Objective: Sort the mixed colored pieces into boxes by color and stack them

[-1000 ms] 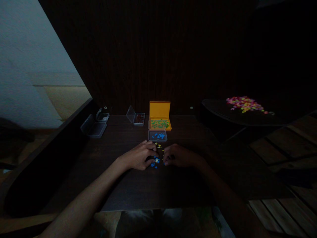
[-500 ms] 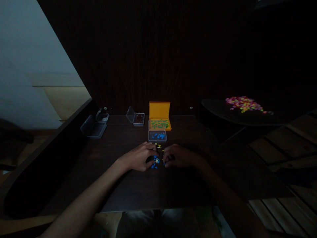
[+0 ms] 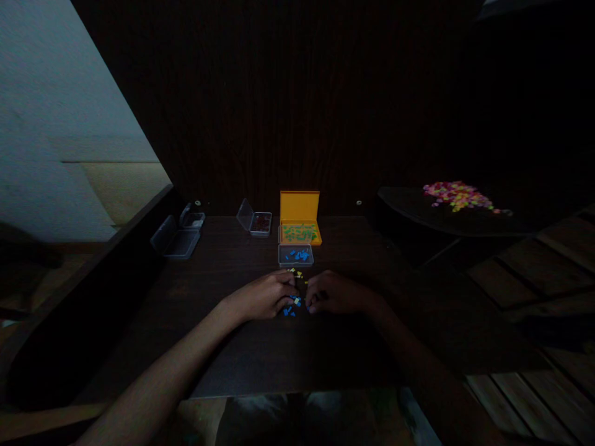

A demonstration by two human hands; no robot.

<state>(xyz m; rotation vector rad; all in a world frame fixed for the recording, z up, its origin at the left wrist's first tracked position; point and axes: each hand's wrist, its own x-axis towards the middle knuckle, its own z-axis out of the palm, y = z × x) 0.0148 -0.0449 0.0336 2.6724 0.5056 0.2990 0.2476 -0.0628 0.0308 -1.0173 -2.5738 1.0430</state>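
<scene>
On the dark table (image 3: 242, 347) my left hand (image 3: 263, 297) and my right hand (image 3: 337, 293) lie close together, fingers curled inward over a small heap of blue and yellow pieces (image 3: 294, 302). The fingertips of both hands touch the heap. The dim light hides what, if anything, the fingers pinch. Just beyond the hands stands a clear box of blue pieces (image 3: 296, 254). Behind it an open orange box (image 3: 300, 224) holds green pieces.
A small clear box with dark red pieces (image 3: 260, 223) sits left of the orange one. Two more clear boxes (image 3: 179, 238) lie at the table's far left. A dark side table (image 3: 418, 214) on the right carries a pile of bright pink and yellow pieces (image 3: 458, 195).
Both hands have drawn slightly closer together over the heap. Everything else on the table stays where it was.
</scene>
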